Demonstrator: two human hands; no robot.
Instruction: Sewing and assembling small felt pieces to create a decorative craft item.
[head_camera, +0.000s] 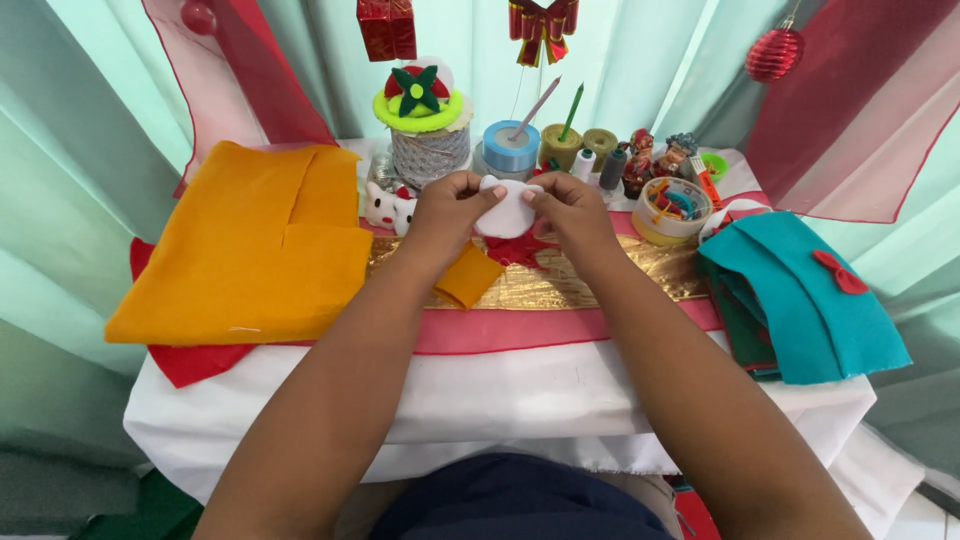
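Seen from above, two bare arms reach forward over a cloth-covered surface (520, 400). The left hand (445, 210) and right hand (570, 208) meet near the centre, toward twelve o'clock, and pinch a small white felt piece (505, 212) between them, fingers closed on its left and right edges.

The piece is rounded, plain white and flat-looking, with a bumpy top edge; no decoration or stitching is visible on it, so the work on it seems to be at an early stage. Whether a needle or thread is in the fingers cannot be told.

Just beneath the hands lie a red felt star shape (520, 250) and a small orange felt scrap (468, 275). At nine o'clock sits a large folded orange felt sheet (250, 250), uncut apart from a slit. At three o'clock lies a stack of teal felt (800, 300) bearing a red bow. Spools and ribbon rolls (510, 148) stand behind the hands.
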